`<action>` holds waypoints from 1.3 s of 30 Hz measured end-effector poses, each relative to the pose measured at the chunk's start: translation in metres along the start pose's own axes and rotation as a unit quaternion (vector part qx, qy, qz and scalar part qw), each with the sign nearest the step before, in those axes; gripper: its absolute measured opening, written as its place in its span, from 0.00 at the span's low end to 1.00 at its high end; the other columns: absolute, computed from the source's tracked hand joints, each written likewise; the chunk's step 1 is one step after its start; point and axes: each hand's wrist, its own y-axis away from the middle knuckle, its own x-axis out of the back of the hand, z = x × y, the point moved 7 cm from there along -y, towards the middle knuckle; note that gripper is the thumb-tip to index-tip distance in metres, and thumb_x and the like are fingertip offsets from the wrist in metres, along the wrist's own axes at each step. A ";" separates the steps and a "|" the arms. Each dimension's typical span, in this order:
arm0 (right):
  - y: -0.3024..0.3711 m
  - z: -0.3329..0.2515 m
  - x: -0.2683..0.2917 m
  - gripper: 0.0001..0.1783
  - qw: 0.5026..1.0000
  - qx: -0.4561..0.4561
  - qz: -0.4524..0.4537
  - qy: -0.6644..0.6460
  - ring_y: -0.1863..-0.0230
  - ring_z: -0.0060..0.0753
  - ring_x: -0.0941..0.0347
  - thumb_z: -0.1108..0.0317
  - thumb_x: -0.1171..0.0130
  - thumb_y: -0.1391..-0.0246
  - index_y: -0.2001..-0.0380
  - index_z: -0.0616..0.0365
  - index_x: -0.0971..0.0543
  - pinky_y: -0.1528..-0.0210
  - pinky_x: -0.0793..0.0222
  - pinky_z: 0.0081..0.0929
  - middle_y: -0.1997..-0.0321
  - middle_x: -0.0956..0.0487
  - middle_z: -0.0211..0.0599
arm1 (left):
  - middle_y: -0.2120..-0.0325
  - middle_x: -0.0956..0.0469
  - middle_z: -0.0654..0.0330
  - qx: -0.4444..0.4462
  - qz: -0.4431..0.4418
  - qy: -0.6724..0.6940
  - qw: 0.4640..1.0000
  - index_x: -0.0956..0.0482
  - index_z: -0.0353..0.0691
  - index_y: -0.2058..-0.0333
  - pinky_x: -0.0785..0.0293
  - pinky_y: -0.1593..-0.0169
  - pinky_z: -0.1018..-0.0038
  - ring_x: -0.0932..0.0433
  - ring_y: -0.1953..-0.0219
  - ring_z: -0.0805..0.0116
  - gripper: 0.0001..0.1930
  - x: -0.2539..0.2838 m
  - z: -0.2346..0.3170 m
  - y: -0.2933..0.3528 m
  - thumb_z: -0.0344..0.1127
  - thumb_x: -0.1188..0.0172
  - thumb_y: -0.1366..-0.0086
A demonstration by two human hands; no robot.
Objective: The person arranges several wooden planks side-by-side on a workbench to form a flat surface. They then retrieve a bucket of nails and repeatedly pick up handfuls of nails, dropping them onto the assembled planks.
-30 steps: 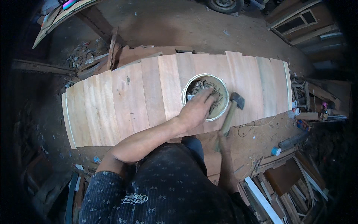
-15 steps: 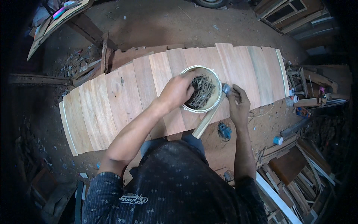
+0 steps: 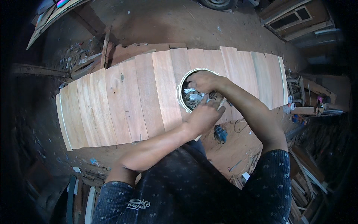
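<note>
A round pale bucket [image 3: 179, 98] stands on the plank surface [image 3: 143, 100]. Thin grey pieces that look like nails lie in it, along with crumpled clear plastic [image 3: 194, 97]. My right hand [image 3: 204, 81] reaches in over the far right rim, its fingers curled down and partly hidden. Across the near right rim lies my left hand [image 3: 206, 115], bent inward with its index finger beside the plastic. What either hand grips is hidden. Below my left wrist, the end of a wooden handle [image 3: 197, 138] peeks out; the rest is covered by the hand.
Side-by-side boards form the long surface, with a pale strip [image 3: 64, 121] at its left end. A dark blue object [image 3: 220, 134] lies on the dirt floor near me. Timber offcuts [image 3: 304, 179] are piled at right. A wheel [image 3: 217, 3] shows at the far edge.
My right hand has moved from beside the hammer head into the bucket. My left hand has drawn back to the near right rim. Crumpled plastic now shows among the nails.
</note>
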 end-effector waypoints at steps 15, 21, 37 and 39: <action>0.069 -0.032 0.024 0.17 0.977 0.117 0.177 0.034 0.47 0.59 0.23 0.63 0.42 0.42 0.57 0.66 0.17 0.40 0.31 0.50 0.51 0.19 0.58 | 0.59 0.17 0.52 0.160 0.204 0.127 0.957 0.17 0.36 0.57 0.24 0.48 0.59 0.18 0.55 0.53 0.11 0.073 -0.073 0.110 0.30 0.39 0.37; 0.023 -0.018 0.011 0.16 1.000 0.018 -0.004 -0.017 0.52 0.60 0.20 0.71 0.47 0.44 0.55 0.67 0.18 0.46 0.26 0.49 0.57 0.17 0.57 | 0.62 0.16 0.49 0.304 0.218 0.116 0.920 0.17 0.35 0.55 0.22 0.56 0.68 0.17 0.62 0.57 0.09 0.067 -0.132 0.166 0.30 0.41 0.30; 0.051 -0.026 0.003 0.23 0.985 0.096 -0.073 -0.120 0.55 0.46 0.23 0.55 0.37 0.42 0.51 0.61 0.21 0.48 0.28 0.41 0.57 0.20 0.48 | 0.62 0.17 0.48 0.326 0.249 0.198 0.890 0.17 0.35 0.53 0.21 0.55 0.68 0.16 0.61 0.57 0.10 0.052 -0.104 0.157 0.31 0.41 0.30; 0.068 -0.027 0.017 0.23 0.987 0.049 -0.035 -0.146 0.57 0.40 0.23 0.61 0.31 0.47 0.50 0.60 0.22 0.49 0.27 0.37 0.61 0.21 0.43 | 0.62 0.17 0.49 0.329 0.242 0.188 0.893 0.17 0.35 0.53 0.21 0.55 0.67 0.16 0.61 0.57 0.10 0.059 -0.100 0.147 0.31 0.40 0.30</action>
